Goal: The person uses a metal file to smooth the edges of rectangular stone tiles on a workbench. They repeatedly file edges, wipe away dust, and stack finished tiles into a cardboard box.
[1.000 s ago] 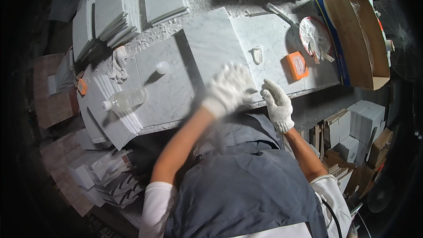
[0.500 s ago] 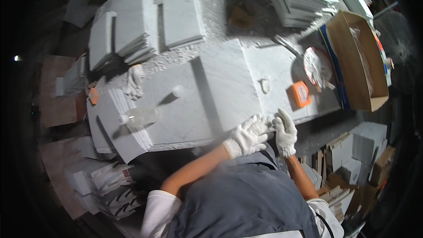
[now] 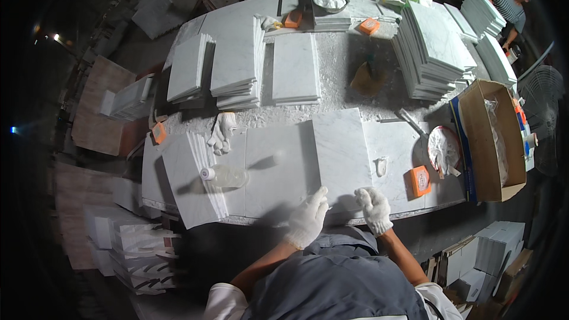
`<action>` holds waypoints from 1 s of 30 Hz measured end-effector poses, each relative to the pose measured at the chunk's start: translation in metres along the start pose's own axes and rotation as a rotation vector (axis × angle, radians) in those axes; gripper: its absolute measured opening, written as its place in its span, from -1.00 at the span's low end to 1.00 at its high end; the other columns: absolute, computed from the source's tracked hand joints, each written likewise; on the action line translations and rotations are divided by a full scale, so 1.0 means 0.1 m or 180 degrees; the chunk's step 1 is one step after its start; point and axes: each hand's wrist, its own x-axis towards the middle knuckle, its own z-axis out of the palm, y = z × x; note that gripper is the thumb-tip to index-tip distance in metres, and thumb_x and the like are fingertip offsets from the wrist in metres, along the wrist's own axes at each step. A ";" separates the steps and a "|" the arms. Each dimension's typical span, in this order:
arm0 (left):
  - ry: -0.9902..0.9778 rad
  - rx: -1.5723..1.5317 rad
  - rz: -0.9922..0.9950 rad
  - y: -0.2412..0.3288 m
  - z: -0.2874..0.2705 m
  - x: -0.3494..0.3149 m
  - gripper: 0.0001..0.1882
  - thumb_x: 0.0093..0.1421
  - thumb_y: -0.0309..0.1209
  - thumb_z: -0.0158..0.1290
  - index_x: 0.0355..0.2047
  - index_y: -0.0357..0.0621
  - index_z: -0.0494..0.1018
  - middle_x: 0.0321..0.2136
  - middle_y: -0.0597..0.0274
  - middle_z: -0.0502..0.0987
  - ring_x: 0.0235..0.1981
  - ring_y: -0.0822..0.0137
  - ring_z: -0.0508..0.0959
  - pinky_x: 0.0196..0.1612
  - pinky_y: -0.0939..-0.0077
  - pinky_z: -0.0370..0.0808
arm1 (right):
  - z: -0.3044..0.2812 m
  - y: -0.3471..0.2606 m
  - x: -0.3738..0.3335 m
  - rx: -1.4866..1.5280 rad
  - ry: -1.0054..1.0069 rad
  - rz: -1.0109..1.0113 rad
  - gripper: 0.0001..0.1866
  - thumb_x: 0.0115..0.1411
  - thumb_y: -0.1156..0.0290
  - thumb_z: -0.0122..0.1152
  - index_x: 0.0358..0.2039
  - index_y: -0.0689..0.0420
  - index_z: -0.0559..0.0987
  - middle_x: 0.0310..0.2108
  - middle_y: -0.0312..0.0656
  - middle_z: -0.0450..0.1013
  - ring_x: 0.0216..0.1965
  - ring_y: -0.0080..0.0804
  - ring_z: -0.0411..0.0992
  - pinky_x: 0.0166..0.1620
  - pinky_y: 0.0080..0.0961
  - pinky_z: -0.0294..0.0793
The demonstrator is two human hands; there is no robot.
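Observation:
Both my hands wear white knit gloves. A white, grey-veined marble tile (image 3: 342,151) lies on the worktable, its near edge between my hands. My left hand (image 3: 307,220) is by the tile's near left corner, fingers stretched forward and close together; I see nothing in it. Beside the near right corner, my right hand (image 3: 374,208) is closed with its fingers curled; anything inside them is hidden. To the right of the tile sits a small white lump (image 3: 381,166). An orange box (image 3: 420,181) and a round dish of white paste (image 3: 443,149) stand farther right.
A clear bottle (image 3: 228,176) lies across fanned tiles (image 3: 198,181) on the left, near a crumpled glove (image 3: 223,133). Tile stacks (image 3: 237,65) stand farther back, with a tall one (image 3: 430,47) at right. An open cardboard box (image 3: 489,142) borders the right. Another person (image 3: 507,6) is at far right.
My hands have parted from close together to either side of the tile's near edge. The right fingers have gone from straight to curled. The view has shifted, showing more of the table's far side.

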 end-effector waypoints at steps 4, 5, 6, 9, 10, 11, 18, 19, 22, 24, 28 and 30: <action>0.0832 0.0006 0.0514 -0.08 -0.16 0.46 -0.55 0.39 -0.38 0.09 0.24 -0.22 0.40 -0.14 0.12 0.61 -0.15 0.26 0.62 -0.05 0.34 0.55 | 0.12 -0.55 0.29 0.0181 -0.0319 -0.0219 -0.72 0.43 0.26 0.14 -0.10 0.21 0.65 -0.38 -0.23 0.59 -0.38 -0.56 0.50 -0.25 -0.57 0.52; 0.0661 -0.0364 -0.0122 -0.14 -0.27 0.67 -0.55 0.38 -0.37 0.09 0.23 -0.24 0.41 -0.08 0.07 0.60 -0.04 0.21 0.59 0.05 0.32 0.52 | 0.16 -0.68 0.39 0.0202 -0.0365 -0.0325 -0.72 0.44 0.26 0.13 -0.08 0.21 0.65 -0.36 -0.22 0.60 -0.37 -0.57 0.51 -0.25 -0.57 0.52; 0.1145 0.0146 0.0222 -0.21 -0.39 0.88 -0.54 0.37 -0.34 0.11 0.22 -0.24 0.42 0.01 0.04 0.56 0.07 0.18 0.53 0.16 0.29 0.45 | 0.21 -0.80 0.52 0.0315 -0.0538 -0.0272 -0.69 0.43 0.21 0.12 -0.04 0.16 0.65 -0.22 -0.15 0.62 -0.23 -0.40 0.56 -0.12 -0.47 0.53; 0.1807 -0.0545 -0.0081 -0.49 -0.80 1.63 -0.51 0.41 -0.22 0.05 0.26 -0.19 0.38 0.15 -0.01 0.47 0.23 0.07 0.41 0.30 0.27 0.31 | 0.33 -1.07 0.88 0.0081 -0.0900 -0.0375 -0.57 0.43 0.06 0.07 0.11 0.07 0.61 0.04 -0.05 0.60 0.05 -0.17 0.57 0.10 -0.38 0.53; 0.1797 -0.0803 0.0069 -0.60 -0.99 1.90 -0.54 0.41 -0.25 0.05 0.23 -0.21 0.39 0.11 -0.01 0.48 0.18 0.11 0.44 0.27 0.30 0.33 | 0.39 -1.14 1.00 0.0067 -0.1098 -0.0296 -0.54 0.43 0.03 0.05 0.17 0.04 0.56 0.10 -0.04 0.56 0.09 -0.13 0.55 0.15 -0.34 0.51; 0.2045 -0.0731 0.0332 -0.70 -1.14 2.10 -0.59 0.39 -0.31 0.03 0.19 -0.22 0.41 0.04 0.03 0.51 0.11 0.15 0.48 0.20 0.30 0.37 | 0.46 -1.21 1.14 -0.0091 -0.1068 -0.0722 -0.52 0.43 0.03 0.06 0.20 0.04 0.54 0.16 -0.03 0.52 0.12 -0.06 0.52 0.18 -0.30 0.49; 0.2442 0.0269 -0.0953 -1.08 -1.98 2.91 -0.28 0.27 -0.10 0.07 0.35 -0.22 0.26 0.39 -0.28 0.19 0.43 -0.15 0.15 0.43 0.12 0.11 | 0.94 -1.65 2.01 -0.0414 -0.1294 -0.1347 -0.44 0.44 -0.05 -0.01 0.25 0.06 0.48 0.15 0.01 0.51 0.16 0.01 0.47 0.21 -0.18 0.43; 0.2404 0.0207 -0.1188 -1.11 -2.03 2.97 -0.27 0.27 -0.09 0.06 0.36 -0.20 0.25 0.40 -0.26 0.17 0.43 -0.15 0.16 0.43 0.12 0.11 | 0.99 -1.71 2.12 -0.0416 -0.1269 -0.1394 -0.44 0.44 -0.06 -0.01 0.25 0.06 0.49 0.12 0.02 0.53 0.13 0.02 0.49 0.18 -0.17 0.45; 0.2438 0.0590 -0.1075 -1.18 -2.07 3.08 -0.43 0.24 -0.11 0.10 0.13 -0.25 0.45 0.22 -0.22 0.34 0.23 -0.14 0.34 0.27 0.10 0.28 | 1.12 -1.87 2.44 -0.0498 -0.1220 -0.1343 -0.44 0.44 -0.07 -0.02 0.24 0.05 0.49 0.03 0.06 0.57 0.05 0.08 0.53 0.13 -0.13 0.49; 0.2838 0.0585 -0.0912 -1.22 -2.04 3.11 -0.55 0.20 -0.12 0.13 -0.10 -0.27 0.54 0.03 -0.14 0.42 0.06 -0.09 0.43 0.12 0.09 0.36 | 1.25 -1.95 2.62 -0.0463 -0.1157 -0.1424 -0.43 0.43 -0.10 -0.02 0.24 0.04 0.48 -0.06 0.12 0.58 -0.02 0.14 0.55 0.05 -0.11 0.52; 0.3196 -0.0478 -0.0645 -1.18 -1.96 3.15 -0.65 0.18 -0.18 0.17 -0.20 -0.22 0.61 -0.16 -0.15 0.50 -0.09 0.00 0.51 -0.01 0.12 0.45 | 1.58 -2.07 3.01 -0.0267 -0.1070 -0.1069 -0.41 0.41 -0.09 0.08 0.28 0.00 0.43 -0.20 0.03 0.62 -0.29 -0.29 0.63 -0.17 -0.35 0.59; 0.3378 0.0134 -0.0687 -1.09 -1.90 3.14 -0.65 0.17 -0.16 0.18 -0.20 -0.18 0.62 -0.19 -0.13 0.51 -0.10 -0.01 0.51 -0.04 0.13 0.44 | 1.78 -2.13 3.22 -0.0203 -0.0960 -0.0956 -0.37 0.41 -0.10 0.08 0.32 0.04 0.39 -0.01 0.04 0.60 -0.09 -0.20 0.61 -0.03 -0.34 0.57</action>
